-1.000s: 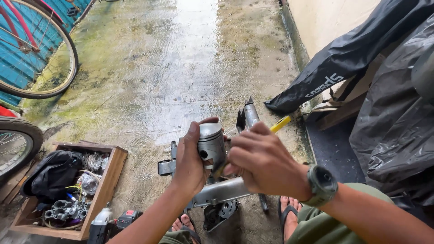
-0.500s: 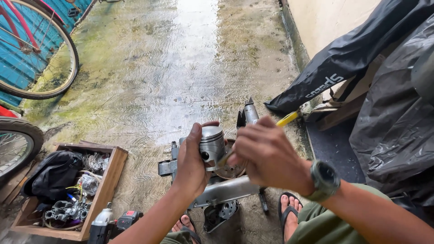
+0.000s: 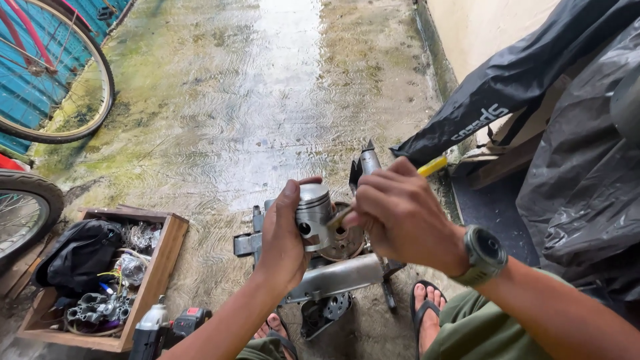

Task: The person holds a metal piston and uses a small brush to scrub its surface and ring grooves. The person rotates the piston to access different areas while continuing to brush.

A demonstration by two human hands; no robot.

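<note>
— What's in the middle?

— One silvery piston (image 3: pixel 313 215), upright, raised above a grey engine casing (image 3: pixel 333 279) on the wet concrete floor (image 3: pixel 267 100). The left hand (image 3: pixel 283 237) has its fingers wrapped round the piston, thumb up along its side.

— And the other hand?

— The right hand (image 3: pixel 400 217) is curled tight on one yellow-handled tool (image 3: pixel 432 166); its metal tip touches the piston's side. One watch (image 3: pixel 485 253) sits on that wrist.

— Around them?

— Two sandalled feet, the right one (image 3: pixel 427 313) beside the casing. At the left, one wooden box (image 3: pixel 163 257) holding a black bag (image 3: pixel 80 257) and metal parts; one power drill (image 3: pixel 150 328) just below it. Two bicycle wheels (image 3: pixel 60 73) at the left edge, black plastic sheeting (image 3: pixel 573 167) on the right.
</note>
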